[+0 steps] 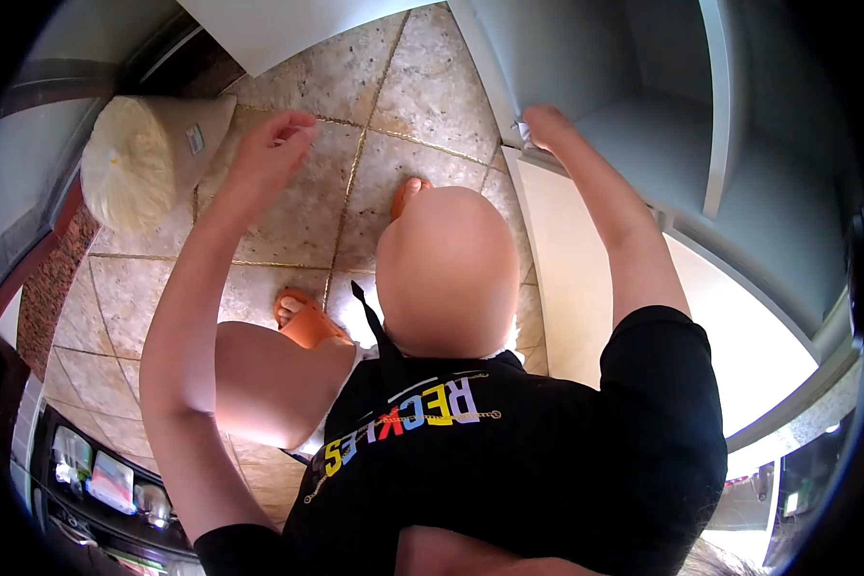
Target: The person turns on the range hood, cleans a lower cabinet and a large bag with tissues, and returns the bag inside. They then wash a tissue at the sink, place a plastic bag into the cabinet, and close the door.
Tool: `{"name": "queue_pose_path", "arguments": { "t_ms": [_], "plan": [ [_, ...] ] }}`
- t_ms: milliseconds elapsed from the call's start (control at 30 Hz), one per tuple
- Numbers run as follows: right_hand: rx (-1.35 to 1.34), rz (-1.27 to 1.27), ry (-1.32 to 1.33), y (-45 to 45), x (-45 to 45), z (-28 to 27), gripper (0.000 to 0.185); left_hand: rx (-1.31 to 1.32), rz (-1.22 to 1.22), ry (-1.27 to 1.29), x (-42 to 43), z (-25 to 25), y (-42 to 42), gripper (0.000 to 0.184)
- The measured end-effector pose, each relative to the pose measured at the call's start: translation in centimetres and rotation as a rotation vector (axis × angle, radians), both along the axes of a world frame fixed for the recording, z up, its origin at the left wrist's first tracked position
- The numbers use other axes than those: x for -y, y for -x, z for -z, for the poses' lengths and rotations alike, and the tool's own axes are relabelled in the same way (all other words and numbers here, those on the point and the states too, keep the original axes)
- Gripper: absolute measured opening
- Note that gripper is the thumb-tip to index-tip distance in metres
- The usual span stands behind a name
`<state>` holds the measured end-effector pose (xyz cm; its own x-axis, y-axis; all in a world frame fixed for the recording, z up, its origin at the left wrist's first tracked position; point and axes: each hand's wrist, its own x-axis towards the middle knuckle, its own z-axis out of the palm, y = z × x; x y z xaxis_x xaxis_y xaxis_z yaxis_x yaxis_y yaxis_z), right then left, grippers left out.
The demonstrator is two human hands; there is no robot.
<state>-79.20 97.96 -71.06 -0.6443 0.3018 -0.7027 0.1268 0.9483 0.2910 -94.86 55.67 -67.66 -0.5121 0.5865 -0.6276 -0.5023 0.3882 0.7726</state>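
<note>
Over the tiled floor [355, 86], my left hand [280, 144] is raised with its fingers loosely curled and a gap between them; nothing can be made out in it. My right hand [544, 127] is closed on a small white cloth [524, 132], mostly hidden by the fingers. It rests against the front edge of an open white cabinet [624, 144], beside the corner of a pale panel [586, 259]. My bent knees lie between the two arms.
A large plastic-wrapped roll or bag [130, 163] with a small label stands at the left. A white panel [288, 24] juts in at the top. Orange slippers [312, 324] are on my feet. A dark rack [101, 490] with containers is at the lower left.
</note>
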Motion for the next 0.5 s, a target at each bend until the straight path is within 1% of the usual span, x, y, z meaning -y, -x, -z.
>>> {"name": "queue_pose_path", "arguments": {
  "t_ms": [67, 133, 167, 233, 267, 333, 367, 433, 500],
  "plan": [
    [0.027, -0.054, 0.020, 0.3, -0.6, 0.6, 0.014, 0.007, -0.020, 0.041, 0.2, 0.0, 0.1, 0.023],
    [-0.032, -0.074, 0.098, -0.3, -2.5, 1.8, 0.012, 0.009, -0.021, 0.036, 0.4, 0.1, 0.2, 0.023],
    [-0.031, -0.076, 0.103, -0.1, -2.4, 1.7, 0.012, 0.010, -0.025, 0.023, 0.5, 0.2, 0.2, 0.023],
    [0.043, -0.224, 0.051, -0.1, -2.4, 1.1, 0.010, -0.014, -0.018, 0.041, 0.8, 0.0, 0.2, 0.023],
    [0.047, -0.225, 0.045, -0.5, -2.5, 1.2, 0.010, -0.042, -0.010, 0.051, 0.8, 0.0, 0.1, 0.023],
    [-0.069, -0.132, 0.050, -0.9, -2.6, 2.4, 0.009, -0.042, -0.032, 0.014, 1.0, 0.4, 0.1, 0.022],
    [-0.070, -0.133, 0.048, -0.9, -2.1, 2.4, 0.009, -0.038, -0.050, -0.016, 1.0, 0.3, 0.0, 0.021],
    [-0.019, -0.106, 0.118, -1.1, -1.1, 2.5, 0.013, -0.028, -0.064, 0.014, 0.9, -0.2, 0.0, 0.021],
    [0.187, 0.049, 0.271, -0.9, 2.1, 2.2, 0.026, -0.018, -0.079, 0.049, 0.9, -0.1, 0.1, 0.021]
  ]
}}
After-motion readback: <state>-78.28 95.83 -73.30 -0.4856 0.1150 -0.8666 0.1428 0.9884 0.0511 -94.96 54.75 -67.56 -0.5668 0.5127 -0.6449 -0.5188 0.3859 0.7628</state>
